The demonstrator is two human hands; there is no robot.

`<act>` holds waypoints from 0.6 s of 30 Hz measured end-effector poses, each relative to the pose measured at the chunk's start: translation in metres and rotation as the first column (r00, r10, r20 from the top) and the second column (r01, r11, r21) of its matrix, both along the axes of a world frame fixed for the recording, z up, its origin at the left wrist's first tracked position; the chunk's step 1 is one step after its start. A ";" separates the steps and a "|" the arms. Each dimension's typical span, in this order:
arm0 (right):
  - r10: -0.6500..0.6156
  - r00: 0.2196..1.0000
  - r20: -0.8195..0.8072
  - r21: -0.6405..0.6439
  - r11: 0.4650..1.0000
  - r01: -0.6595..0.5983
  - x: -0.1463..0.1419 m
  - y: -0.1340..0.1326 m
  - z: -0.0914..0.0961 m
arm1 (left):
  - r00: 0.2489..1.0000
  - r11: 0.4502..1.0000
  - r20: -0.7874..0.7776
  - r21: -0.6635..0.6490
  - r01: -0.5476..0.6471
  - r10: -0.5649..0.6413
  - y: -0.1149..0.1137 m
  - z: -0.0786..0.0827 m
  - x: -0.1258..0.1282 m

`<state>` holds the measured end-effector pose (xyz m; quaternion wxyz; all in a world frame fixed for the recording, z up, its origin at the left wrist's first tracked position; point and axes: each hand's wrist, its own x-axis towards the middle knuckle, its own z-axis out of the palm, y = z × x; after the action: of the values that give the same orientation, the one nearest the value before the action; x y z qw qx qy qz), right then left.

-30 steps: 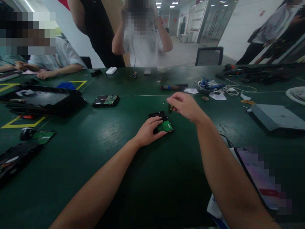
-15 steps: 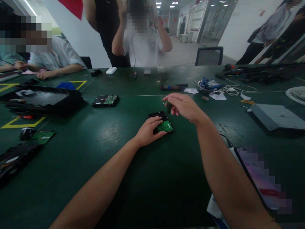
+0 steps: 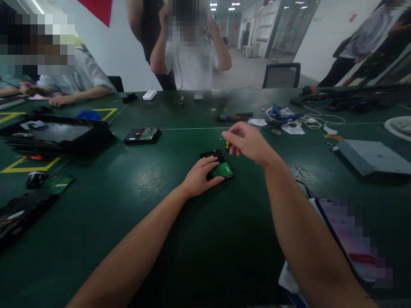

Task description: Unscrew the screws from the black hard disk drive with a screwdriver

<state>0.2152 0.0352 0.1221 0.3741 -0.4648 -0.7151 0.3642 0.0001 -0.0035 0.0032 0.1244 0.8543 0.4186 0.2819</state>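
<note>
Currently, your left hand (image 3: 201, 176) lies with fingers spread over the hard drive (image 3: 221, 157) on the surface (image 3: 253, 209), while your right hand (image 3: 246, 140) pinches a small black-and-yellow tool (image 3: 227, 145) beside the drive's far right edge. The work seems unfinished: the green board (image 3: 224, 171) is still on the drive. Its pale label (image 3: 228, 169) is too small to read.

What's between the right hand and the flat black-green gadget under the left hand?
The head view shows a slim yellow-black tool in the right hand.
</note>
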 end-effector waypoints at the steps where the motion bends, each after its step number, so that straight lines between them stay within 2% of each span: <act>1: 0.001 1.000 -0.005 0.000 1.000 -0.001 0.000 0.000 0.001 | 1.000 1.000 0.001 -0.001 0.000 0.000 0.000 0.000 0.000; 12: 0.044 0.998 -0.037 -0.019 0.999 -0.045 0.003 0.007 -0.002 | 1.000 1.000 0.003 0.008 0.003 -0.003 0.001 -0.001 0.000; 18: 0.009 0.998 -0.060 -0.017 1.000 -0.010 0.002 0.007 -0.004 | 1.000 1.000 -0.001 -0.005 -0.002 0.002 0.000 -0.001 0.000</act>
<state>0.2174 0.0424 0.1180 0.3894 -0.4534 -0.7026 0.3861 0.0002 -0.0032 0.0027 0.1260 0.8537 0.4204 0.2804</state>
